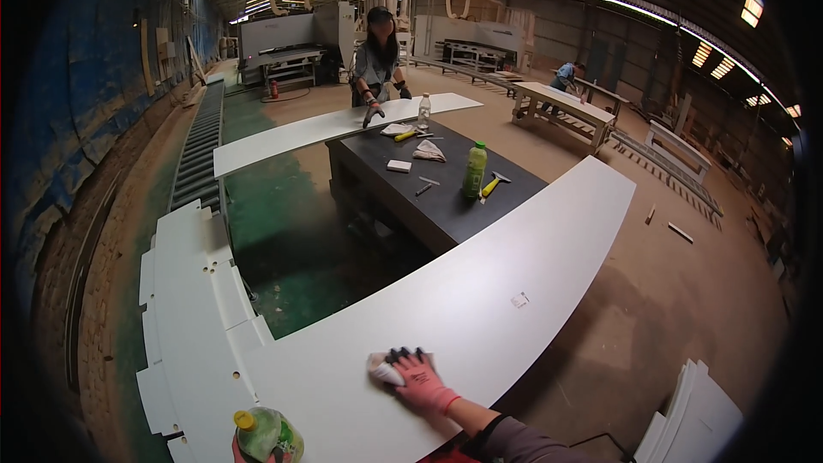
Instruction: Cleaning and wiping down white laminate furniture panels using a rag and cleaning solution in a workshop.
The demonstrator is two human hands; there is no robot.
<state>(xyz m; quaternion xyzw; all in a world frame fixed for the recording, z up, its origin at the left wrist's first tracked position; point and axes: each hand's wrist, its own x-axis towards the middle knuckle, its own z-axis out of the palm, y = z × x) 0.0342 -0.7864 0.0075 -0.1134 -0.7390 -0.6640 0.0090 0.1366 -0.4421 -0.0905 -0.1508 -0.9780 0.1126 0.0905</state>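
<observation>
A long white panel [506,266] stretches from the near left to the far right in front of me. My right hand [422,382], in a pink glove with dark fingertips, presses a whitish cloth [383,369] flat against its surface. At the lower edge, my left hand [237,451] is wrapped around a clear greenish bottle [267,430] with a yellow cap. Most of that hand is hidden by the bottle and the picture's edge. A small label [519,300] sits on the panel to the right of the cloth.
Beyond the panel stands a dark table [377,154] with a green bottle [474,170], a yellow-handled hammer [491,186] and rags. A co-worker [377,60] stands at another white panel [283,139]. Stacked white boards [184,309] lie left, beside a roller conveyor [199,141].
</observation>
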